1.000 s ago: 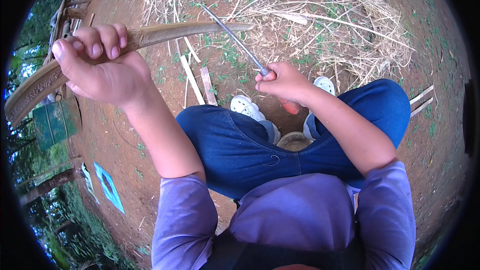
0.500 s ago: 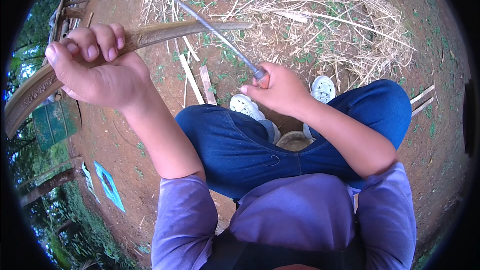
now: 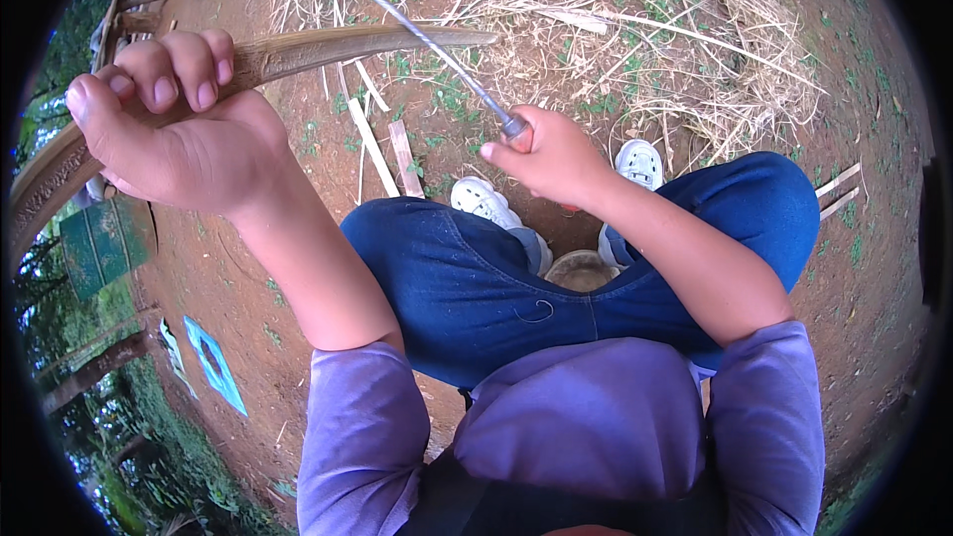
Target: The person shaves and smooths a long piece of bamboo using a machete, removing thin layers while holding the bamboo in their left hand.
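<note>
My left hand (image 3: 184,134), raised at the far left, is wrapped round a long curved piece of brown wood (image 3: 328,50). The wood tapers to a point toward the middle, and its broader left part has a rough, grooved surface. My right hand (image 3: 558,157), in front of my knees, grips a slim pointed metal tool (image 3: 442,52) by its reddish handle. Its grey shaft slants up and left, passing across the wood near the tapered end in view. Whether the two touch, and whether the tool is a file or a narrow knife, I cannot tell.
Shavings and thin strips (image 3: 685,50) litter the ground ahead. Flat wooden slats (image 3: 373,149) lie left of my white shoes (image 3: 486,203). A round pale seat (image 3: 581,271) shows between my legs. Blue sheeting (image 3: 214,365) and a green panel (image 3: 107,246) are at left.
My left hand and the wood have shifted slightly left and up. My right hand and the tool have risen a little in the view. Both grips are unchanged.
</note>
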Tool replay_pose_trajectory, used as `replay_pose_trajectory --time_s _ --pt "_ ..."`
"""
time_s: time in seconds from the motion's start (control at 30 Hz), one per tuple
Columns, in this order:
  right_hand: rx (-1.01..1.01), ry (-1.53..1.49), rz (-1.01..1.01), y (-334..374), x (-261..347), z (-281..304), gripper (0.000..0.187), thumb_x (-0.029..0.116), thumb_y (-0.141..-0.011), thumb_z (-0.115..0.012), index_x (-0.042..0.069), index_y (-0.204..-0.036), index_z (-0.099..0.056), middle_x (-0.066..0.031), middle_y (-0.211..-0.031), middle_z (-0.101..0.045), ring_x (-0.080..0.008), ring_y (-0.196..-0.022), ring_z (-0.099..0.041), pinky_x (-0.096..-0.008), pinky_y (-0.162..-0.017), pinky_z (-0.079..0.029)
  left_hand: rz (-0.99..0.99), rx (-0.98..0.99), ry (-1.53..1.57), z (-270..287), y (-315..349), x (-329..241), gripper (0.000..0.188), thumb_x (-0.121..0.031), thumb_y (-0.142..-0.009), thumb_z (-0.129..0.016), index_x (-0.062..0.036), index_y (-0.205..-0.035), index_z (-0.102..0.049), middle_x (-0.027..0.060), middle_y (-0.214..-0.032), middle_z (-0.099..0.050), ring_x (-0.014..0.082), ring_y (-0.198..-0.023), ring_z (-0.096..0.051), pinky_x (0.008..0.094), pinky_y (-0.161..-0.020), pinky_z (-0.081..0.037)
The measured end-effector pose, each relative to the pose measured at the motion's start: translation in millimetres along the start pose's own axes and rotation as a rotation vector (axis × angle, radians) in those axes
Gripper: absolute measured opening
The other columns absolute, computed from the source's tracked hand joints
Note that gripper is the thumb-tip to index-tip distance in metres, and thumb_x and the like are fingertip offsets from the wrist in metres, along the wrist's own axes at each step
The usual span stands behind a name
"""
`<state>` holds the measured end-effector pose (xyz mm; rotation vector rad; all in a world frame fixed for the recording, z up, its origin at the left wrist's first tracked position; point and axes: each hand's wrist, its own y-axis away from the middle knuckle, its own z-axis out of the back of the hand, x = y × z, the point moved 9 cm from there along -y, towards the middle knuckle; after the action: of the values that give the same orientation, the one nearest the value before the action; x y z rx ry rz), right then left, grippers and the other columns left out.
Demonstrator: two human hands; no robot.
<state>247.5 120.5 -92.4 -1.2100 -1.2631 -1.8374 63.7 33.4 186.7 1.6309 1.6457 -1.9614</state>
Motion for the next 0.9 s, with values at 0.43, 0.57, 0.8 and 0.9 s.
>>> replay_pose_trajectory --time_s 0.43,0.57,0.8,0.9 --pt "0.092 -0.038 0.030 8 13 -10 0.029 0.026 -0.093 -0.071 0.003 -0.088 -0.054 -0.0043 -0.062 -0.057 -0.0132 -0.047 -0.056 -0.0326 -0.045 -0.048 -0.001 -0.074 0.015 1 9 -3 0.037 -0.047 -0.100 -0.053 -0.0183 -0.077 -0.054 -0.0034 -0.064 -0.045 0.0114 -0.051 -0.038 0.0316 -0.055 -0.036" --pt "0.066 -0.174 -0.310 -6 -41 -1 0.028 0.026 -0.095 -0.069 0.005 -0.085 -0.052 -0.0017 -0.062 -0.054 -0.0113 -0.046 -0.054 -0.0307 -0.042 -0.046 -0.016 -0.048 -0.041 -10 11 2 0.035 -0.046 -0.100 -0.054 -0.0185 -0.077 -0.053 -0.0037 -0.063 -0.044 0.0114 -0.051 -0.038 0.0314 -0.055 -0.035" --pt "0.090 -0.064 -0.068 8 -1 -3 0.024 0.024 -0.096 -0.068 0.008 -0.088 -0.053 0.0007 -0.062 -0.052 -0.0103 -0.045 -0.053 -0.0295 -0.040 -0.043 -0.006 0.001 -0.016 -9 7 -2 0.031 -0.041 -0.099 -0.055 -0.0184 -0.077 -0.051 -0.0037 -0.063 -0.043 0.0113 -0.051 -0.037 0.0312 -0.056 -0.035" --pt "0.043 -0.227 -0.417 -14 -69 -4 0.023 0.023 -0.095 -0.069 0.007 -0.089 -0.053 0.0001 -0.064 -0.053 -0.0103 -0.045 -0.053 -0.0293 -0.040 -0.042 0.001 -0.037 -0.022 -12 9 2 0.029 -0.039 -0.098 -0.055 -0.0189 -0.078 -0.052 -0.0040 -0.064 -0.044 0.0110 -0.052 -0.038 0.0311 -0.057 -0.034"
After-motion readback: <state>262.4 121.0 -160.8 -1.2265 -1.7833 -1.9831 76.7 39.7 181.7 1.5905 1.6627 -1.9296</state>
